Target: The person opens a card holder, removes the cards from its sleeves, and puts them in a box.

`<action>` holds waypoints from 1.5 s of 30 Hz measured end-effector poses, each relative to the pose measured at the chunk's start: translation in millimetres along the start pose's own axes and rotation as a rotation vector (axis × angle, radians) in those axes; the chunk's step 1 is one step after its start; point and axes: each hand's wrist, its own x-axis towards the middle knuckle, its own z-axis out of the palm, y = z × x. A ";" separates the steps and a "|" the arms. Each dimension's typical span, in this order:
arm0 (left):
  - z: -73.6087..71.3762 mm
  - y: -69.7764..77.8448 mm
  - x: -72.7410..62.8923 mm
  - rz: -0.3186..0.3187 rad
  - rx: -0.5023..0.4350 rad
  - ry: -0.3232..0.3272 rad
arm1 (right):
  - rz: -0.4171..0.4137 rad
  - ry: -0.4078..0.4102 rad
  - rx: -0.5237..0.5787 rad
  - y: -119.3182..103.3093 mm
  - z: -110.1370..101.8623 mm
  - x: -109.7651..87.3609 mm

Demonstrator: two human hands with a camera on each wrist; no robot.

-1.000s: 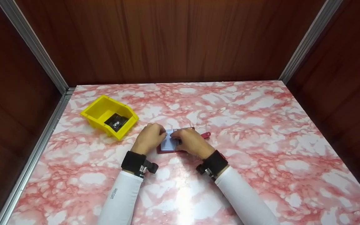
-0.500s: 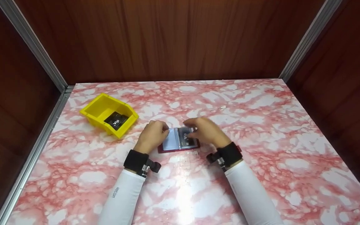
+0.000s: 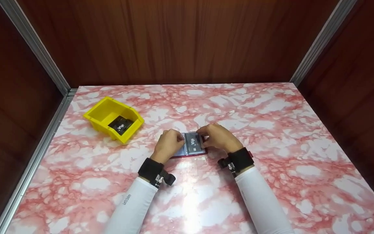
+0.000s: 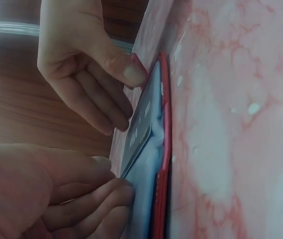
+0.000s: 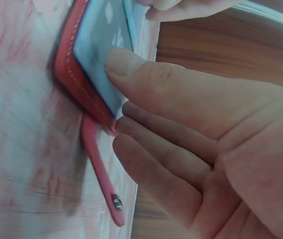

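Note:
A red card holder (image 5: 67, 64) lies opened flat on the table, its strap (image 5: 100, 169) with a metal snap sticking out at the right. Over its right half sits a black card (image 3: 193, 147) marked "Vip", at a clear plastic sleeve. My left hand (image 3: 169, 143) pinches the card's inner edge near the holder's fold, above the bluish sleeve (image 4: 145, 184) on the left half. At the outer side, my right hand (image 3: 222, 138) has its thumb on the sleeve's surface, its other fingers loosely bent beside the edge.
A yellow bin (image 3: 109, 115) stands at the left of the table with more black cards (image 3: 121, 125) inside. Dark wood panels (image 3: 187, 42) rise behind and at both sides. The table (image 3: 287, 156) has a red and white marbled top.
My right hand has moved right off the holder's middle, uncovering the black card. My left hand has shifted right from the holder's left edge to the card's inner edge.

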 end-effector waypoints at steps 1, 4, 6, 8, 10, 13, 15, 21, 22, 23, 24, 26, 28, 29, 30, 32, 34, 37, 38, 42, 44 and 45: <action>0.6 0.1 -0.2 -0.010 -0.001 0.002 | -0.001 0.000 -0.002 0.2 0.1 0.4; 1.6 0.8 -0.7 -0.043 -0.003 -0.007 | -0.006 0.001 -0.008 0.8 0.3 1.0; 2.1 1.0 -0.9 -0.057 -0.011 -0.015 | -0.012 0.006 -0.009 1.3 0.7 1.1; 2.0 1.4 -0.9 -0.063 -0.019 -0.021 | -0.015 0.011 -0.007 2.2 1.6 0.7; 2.1 1.4 -0.7 -0.064 -0.028 -0.023 | -0.015 0.018 -0.009 2.8 2.8 0.3; 2.4 0.7 -0.2 -0.066 -0.032 -0.023 | -0.013 0.028 -0.012 3.1 4.8 -0.1; 2.5 -0.2 0.3 -0.072 -0.039 -0.025 | -0.014 0.034 -0.016 2.9 5.6 -0.2; 1.0 -0.9 0.3 -0.094 -0.054 -0.051 | -0.007 0.033 -0.016 1.0 4.7 -1.3; 0.7 -0.5 0.2 -0.100 -0.054 -0.057 | -0.008 0.035 -0.019 0.7 4.2 -1.5; 0.3 0.0 0.1 -0.106 -0.052 -0.060 | -0.011 0.037 -0.021 0.4 3.7 -1.6; -0.1 0.7 -0.1 -0.113 -0.048 -0.060 | -0.014 0.039 -0.024 0.2 3.3 -1.7; -0.6 2.3 -0.6 -0.130 -0.035 -0.047 | -0.016 0.045 -0.032 -0.2 2.9 -1.8; -0.5 3.5 -1.0 -0.150 -0.022 -0.017 | -0.020 0.048 -0.039 -0.6 2.8 -1.8; -0.5 4.2 -1.3 -0.159 -0.020 0.001 | -0.021 0.047 -0.042 -0.7 2.9 -1.7; -0.2 4.5 -1.4 -0.169 -0.020 0.018 | -0.021 0.047 -0.044 -0.7 3.3 -1.5; 0.5 4.9 -1.8 -0.191 -0.032 0.039 | -0.023 0.047 -0.050 -0.8 4.0 -1.2; 1.1 5.4 -2.3 -0.215 -0.044 0.047 | -0.025 0.049 -0.057 -0.8 5.1 -0.9; 2.1 5.6 -2.7 -0.248 -0.059 0.041 | -0.028 0.053 -0.059 -0.8 6.8 -0.1; 2.6 5.6 -2.7 -0.257 -0.062 0.038 | -0.026 0.055 -0.063 -0.7 7.2 0.1; 2.8 5.2 -2.9 -0.266 -0.070 0.034 | -0.037 0.074 -0.082 -1.0 8.6 1.2; 2.3 5.4 -2.9 -0.267 -0.077 0.031 | -0.044 0.087 -0.093 -1.4 8.8 1.7; 2.1 5.5 -2.8 -0.266 -0.079 0.029 | -0.047 0.092 -0.094 -1.7 9.0 2.0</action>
